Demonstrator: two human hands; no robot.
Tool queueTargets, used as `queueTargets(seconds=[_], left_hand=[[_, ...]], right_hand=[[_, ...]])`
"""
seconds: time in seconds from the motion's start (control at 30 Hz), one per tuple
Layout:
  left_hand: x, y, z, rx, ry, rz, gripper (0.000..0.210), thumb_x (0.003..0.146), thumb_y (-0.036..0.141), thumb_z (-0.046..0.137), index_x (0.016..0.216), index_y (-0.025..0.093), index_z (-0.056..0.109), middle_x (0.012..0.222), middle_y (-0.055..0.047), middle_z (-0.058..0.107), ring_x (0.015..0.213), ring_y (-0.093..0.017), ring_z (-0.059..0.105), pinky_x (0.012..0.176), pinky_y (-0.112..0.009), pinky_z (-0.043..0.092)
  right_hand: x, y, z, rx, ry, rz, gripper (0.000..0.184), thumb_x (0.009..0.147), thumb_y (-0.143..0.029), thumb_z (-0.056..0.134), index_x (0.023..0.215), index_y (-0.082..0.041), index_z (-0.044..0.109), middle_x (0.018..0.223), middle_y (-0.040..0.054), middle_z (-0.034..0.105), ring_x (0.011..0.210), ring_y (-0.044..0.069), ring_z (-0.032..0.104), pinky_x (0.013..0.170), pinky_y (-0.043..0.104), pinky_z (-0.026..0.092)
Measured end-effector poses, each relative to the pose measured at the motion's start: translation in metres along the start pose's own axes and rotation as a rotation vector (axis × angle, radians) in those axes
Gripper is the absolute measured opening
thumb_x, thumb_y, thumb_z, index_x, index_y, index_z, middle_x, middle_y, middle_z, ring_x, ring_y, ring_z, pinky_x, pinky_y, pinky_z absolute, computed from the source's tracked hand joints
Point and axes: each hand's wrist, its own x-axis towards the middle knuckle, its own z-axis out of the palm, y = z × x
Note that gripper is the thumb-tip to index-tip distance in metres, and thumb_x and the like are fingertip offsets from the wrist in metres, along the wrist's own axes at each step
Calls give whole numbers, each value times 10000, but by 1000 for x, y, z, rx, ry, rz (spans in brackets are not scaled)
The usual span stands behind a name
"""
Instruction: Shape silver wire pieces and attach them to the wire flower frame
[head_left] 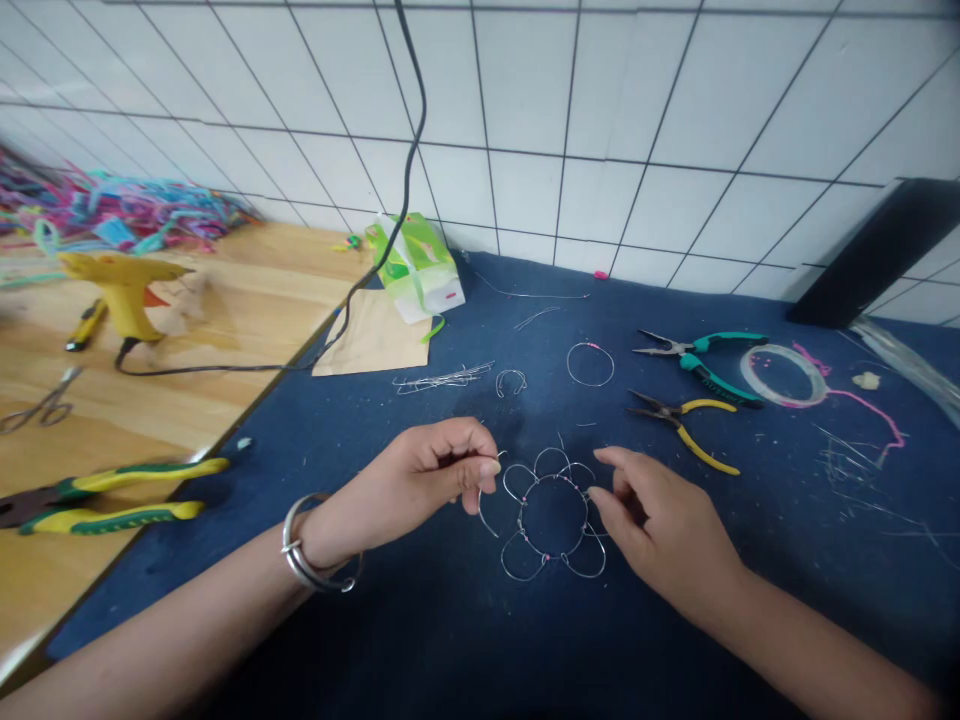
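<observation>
One wire flower (548, 557) lies between left hand (431, 475) and right hand (664, 520).

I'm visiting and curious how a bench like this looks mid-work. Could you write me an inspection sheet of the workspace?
Surface: dark blue cover beside a wooden surface.
Job's things: flower-shaped wire frame with pink beads; curved wire.
Clutter: loose wires, teal-handled pliers, scissors.
Grips: left hand pinches the curved wire; right hand, thumb and forefinger apart, beside the frame, contact unclear.
Cables: black cable runs from the yellow glue gun up out of view.
Surroundings: white tiled wall; other people, nothing seen.
</observation>
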Motion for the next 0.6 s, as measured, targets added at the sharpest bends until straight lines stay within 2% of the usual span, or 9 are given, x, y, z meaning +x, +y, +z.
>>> queueTargets(seconds=[0.07, 0.13, 0.33, 0.47, 0.6], left_hand=[[2, 5, 5, -45, 23, -13, 174, 849, 311, 514, 788, 149, 536, 650, 7, 589, 577, -82, 567, 522, -186, 426], [5, 13, 11, -74, 32, -20, 177, 839, 320, 528, 794, 150, 544, 620, 7, 591, 577, -86, 557, 513, -183, 411], [19, 40, 35, -147, -57, 22, 149, 819, 295, 545, 773, 153, 541, 606, 19, 555, 574, -85, 533, 538, -192, 412], [27, 49, 48, -135, -79, 67, 126, 818, 265, 546, 767, 149, 549, 607, 34, 508, 555, -69, 495, 529, -185, 384], [30, 50, 55, -84, -55, 86, 116, 828, 247, 528, 767, 149, 543, 583, 39, 499, 541, -67, 483, 533, -190, 383]], right_hand=[[-1, -2, -4, 68, 105, -54, 234, 849, -261, 464, 1040, -174, 566, 797, 45, 612, 738, 161, 579, 678, 293, 453], [-2, -6, -9, 181, 118, -91, 186, 854, -244, 457, 963, -194, 599, 800, 35, 609, 730, 146, 570, 685, 283, 452], [-3, -13, -18, 499, -136, 8, 149, 841, -250, 488, 858, -214, 632, 720, -13, 583, 627, 100, 540, 583, 221, 435], [-3, -14, -21, 604, -237, 72, 137, 820, -248, 519, 863, -207, 643, 746, -16, 604, 643, 94, 539, 579, 205, 426], [-4, -14, -22, 643, -313, 102, 155, 827, -244, 498, 823, -193, 644, 686, -23, 578, 611, 91, 523, 549, 196, 406]])
